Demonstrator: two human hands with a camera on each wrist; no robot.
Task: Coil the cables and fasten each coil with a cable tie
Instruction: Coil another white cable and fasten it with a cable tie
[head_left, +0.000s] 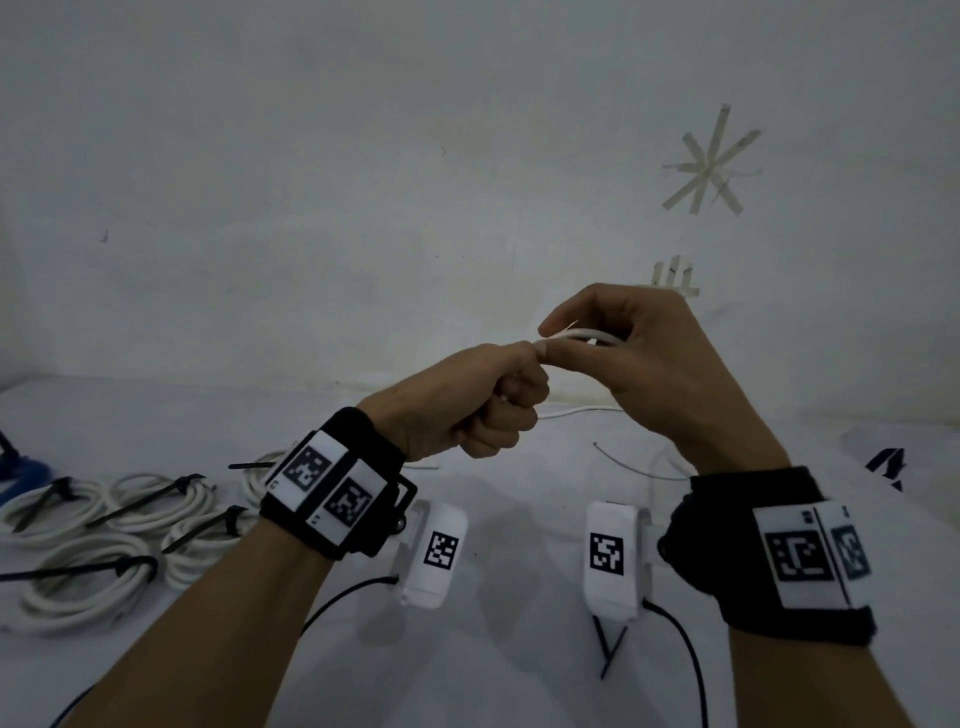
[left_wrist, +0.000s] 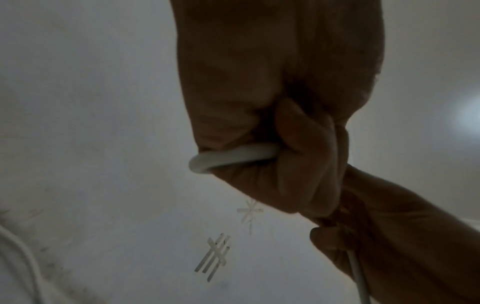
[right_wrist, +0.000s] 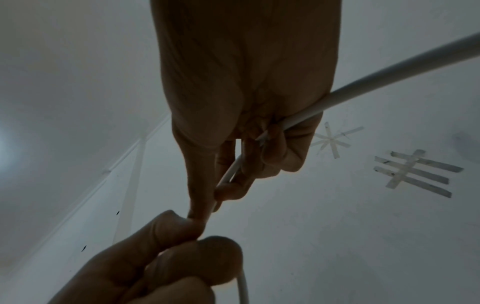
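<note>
Both hands are raised above the table, holding one white cable (head_left: 587, 338). My left hand (head_left: 493, 400) is a fist around the cable (left_wrist: 233, 156), with a loop bulging out of the fist. My right hand (head_left: 618, 353) pinches the same cable (right_wrist: 376, 80) between thumb and curled fingers, right against the left fist. The cable runs on through the right palm and trails toward the table (head_left: 519, 649). Several finished white coils (head_left: 93, 566) bound with black cable ties (head_left: 150, 499) lie at the left.
Loose black cable ties (head_left: 610, 647) lie near the table's front, and a thin dark wire (head_left: 639, 465) lies behind my right wrist. Tape marks (head_left: 709, 161) are stuck on the white wall. A blue object (head_left: 21, 467) sits at the far left edge.
</note>
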